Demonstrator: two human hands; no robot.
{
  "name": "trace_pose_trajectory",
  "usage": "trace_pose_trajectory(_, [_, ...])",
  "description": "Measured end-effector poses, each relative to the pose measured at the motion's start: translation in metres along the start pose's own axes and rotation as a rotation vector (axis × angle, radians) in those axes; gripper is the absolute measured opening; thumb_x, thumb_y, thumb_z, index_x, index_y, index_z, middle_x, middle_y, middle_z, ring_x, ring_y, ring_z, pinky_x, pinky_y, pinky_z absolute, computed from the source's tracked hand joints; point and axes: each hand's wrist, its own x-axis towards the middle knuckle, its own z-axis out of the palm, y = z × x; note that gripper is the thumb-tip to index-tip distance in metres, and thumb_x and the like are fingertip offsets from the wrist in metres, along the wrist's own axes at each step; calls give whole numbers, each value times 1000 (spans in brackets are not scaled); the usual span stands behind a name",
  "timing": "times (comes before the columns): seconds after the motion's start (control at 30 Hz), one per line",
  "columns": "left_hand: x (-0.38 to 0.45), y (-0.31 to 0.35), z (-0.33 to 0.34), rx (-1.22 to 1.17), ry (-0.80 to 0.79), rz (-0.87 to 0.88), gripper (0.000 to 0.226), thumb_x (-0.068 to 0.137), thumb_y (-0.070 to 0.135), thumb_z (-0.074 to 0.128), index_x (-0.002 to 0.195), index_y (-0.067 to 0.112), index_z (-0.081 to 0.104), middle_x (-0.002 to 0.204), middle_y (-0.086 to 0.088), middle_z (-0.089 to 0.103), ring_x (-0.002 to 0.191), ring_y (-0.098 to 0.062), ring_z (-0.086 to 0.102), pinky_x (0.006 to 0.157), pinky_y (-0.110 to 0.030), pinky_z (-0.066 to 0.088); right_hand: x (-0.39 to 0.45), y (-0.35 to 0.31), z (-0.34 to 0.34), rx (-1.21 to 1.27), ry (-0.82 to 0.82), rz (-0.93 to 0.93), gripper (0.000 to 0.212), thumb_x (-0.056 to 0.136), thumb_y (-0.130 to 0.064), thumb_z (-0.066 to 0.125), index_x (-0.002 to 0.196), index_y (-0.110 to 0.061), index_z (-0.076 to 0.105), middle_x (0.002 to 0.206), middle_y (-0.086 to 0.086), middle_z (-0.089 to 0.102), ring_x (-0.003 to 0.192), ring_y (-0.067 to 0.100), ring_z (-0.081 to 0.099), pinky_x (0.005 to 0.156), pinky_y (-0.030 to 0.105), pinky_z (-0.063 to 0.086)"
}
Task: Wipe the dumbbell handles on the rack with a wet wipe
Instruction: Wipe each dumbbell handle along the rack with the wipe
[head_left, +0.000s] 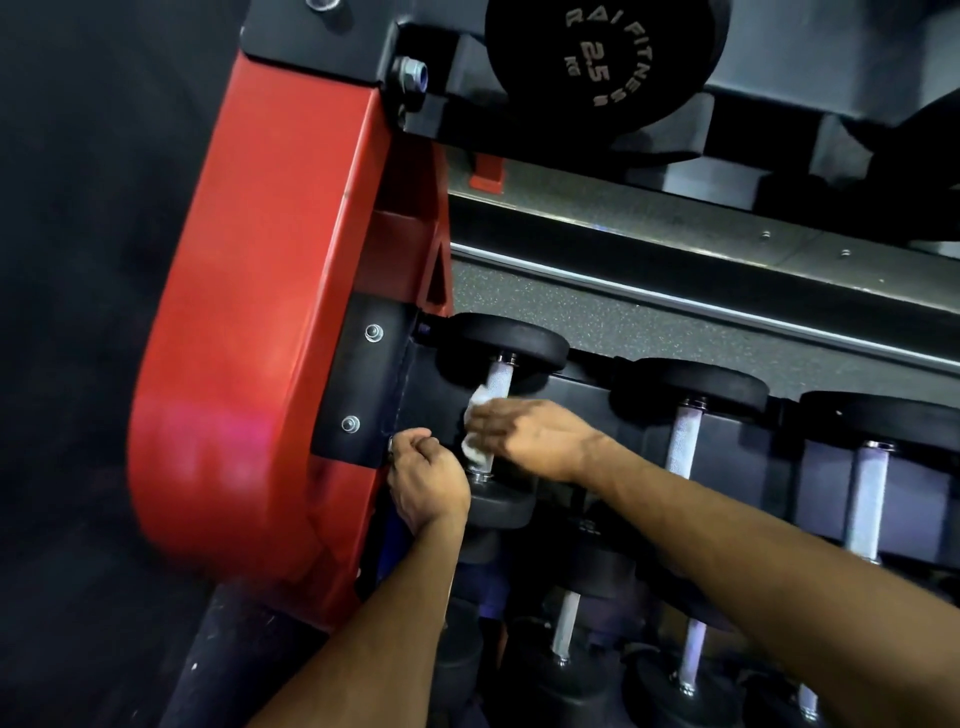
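The leftmost dumbbell on the middle shelf has a silver knurled handle (500, 376) between black round heads. My right hand (524, 436) grips this handle with a white wet wipe (477, 410) wrapped around it; the wipe shows above and below my fingers. My left hand (428, 478) sits just left of the handle's near end, fingers curled, beside the rack's black bracket; what it holds is hidden. Two more dumbbell handles (684, 441) (870, 499) lie to the right on the same shelf.
The rack's red side frame (249, 364) stands close on the left. A 2.5 kg dumbbell head (605, 57) sits on the upper shelf overhead. A lower shelf holds several more dumbbells (566, 629). Speckled gym floor (649, 317) shows behind the rack.
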Motion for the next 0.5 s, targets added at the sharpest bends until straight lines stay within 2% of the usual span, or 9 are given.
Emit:
trace_pose_trajectory(0.1, [-1, 0, 0, 1, 3, 6, 20, 91, 13, 46, 98, 21, 62, 103, -7, 73, 102, -29, 62, 83, -31, 41, 4, 14, -15, -36, 63, 231, 38, 94, -21, 42, 112, -12, 74, 125, 5, 68, 119, 21, 62, 105, 30, 45])
trace_pose_trajectory(0.23, [-1, 0, 0, 6, 7, -5, 21, 91, 14, 45, 98, 21, 63, 103, -7, 73, 101, -30, 62, 79, -29, 39, -3, -4, -6, 57, 14, 264, 39, 96, -26, 41, 110, -12, 75, 121, 4, 70, 115, 22, 65, 95, 33, 54])
trace_pose_trajectory(0.3, [0, -1, 0, 18, 9, -9, 22, 91, 14, 46, 101, 20, 65, 104, -7, 73, 102, -30, 62, 81, -30, 40, -14, -20, 10, 117, 38, 181, 37, 96, -27, 43, 108, -16, 76, 119, 0, 71, 113, 19, 66, 91, 31, 56])
trace_pose_trajectory(0.37, [1, -1, 1, 21, 6, -7, 23, 91, 14, 46, 101, 19, 66, 104, -8, 73, 103, -31, 62, 84, -31, 41, -19, -30, 14, 130, -30, 85, 40, 100, -29, 38, 110, -16, 74, 123, -2, 69, 117, 18, 63, 97, 28, 52])
trace_pose_trajectory(0.43, [1, -1, 1, 27, 9, -3, 23, 91, 14, 46, 102, 19, 66, 104, -8, 73, 103, -30, 62, 84, -32, 42, -13, -20, 9, 129, -39, 132, 42, 104, -32, 35, 119, -14, 71, 129, 0, 66, 124, 18, 58, 105, 25, 44])
trace_pose_trajectory(0.5, [0, -1, 0, 33, 5, 1, 23, 91, 14, 46, 102, 19, 66, 103, -7, 73, 102, -30, 62, 84, -32, 42, -8, -2, 3, 103, -14, 195, 51, 105, -44, 32, 128, -14, 65, 138, 0, 60, 133, 17, 50, 112, 24, 34])
